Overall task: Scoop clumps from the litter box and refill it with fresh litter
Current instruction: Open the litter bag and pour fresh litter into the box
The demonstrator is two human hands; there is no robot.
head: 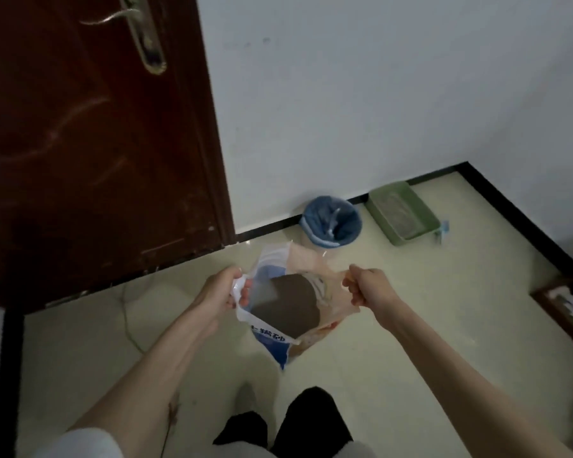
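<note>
I'm standing over a pale tiled floor point(411, 325), arms stretched out, holding a bag of cat litter point(278, 345) open in the middle of the frame. My left hand point(219, 292) grips the left edge of the bag's mouth, fingers curled around the white-and-blue plastic with the fingertips tucked inside the opening. My right hand point(368, 287) pinches the right edge, the peach-coloured side, in a tight fist. Between the two hands the mouth is pulled wide, and I can see grey-brown litter point(291, 305) inside. The bag hangs between my hands above the floor; its lower corner points toward the bottom of the frame, just above my dark-socked feet point(298, 421).

The green litter box point(402, 213) sits on the floor in the upper right of the frame, against the white wall point(361, 94) and its black baseboard, with a grey layer of litter in it. A small blue thing lies at its right corner; I cannot tell what it is. Just left of the box stands a bin lined with a blue bag point(331, 221), directly beyond the bag I hold.

A dark red-brown door point(90, 143) with a metal lever handle point(136, 24) fills the upper left. A dark wooden object shows at the right edge.
</note>
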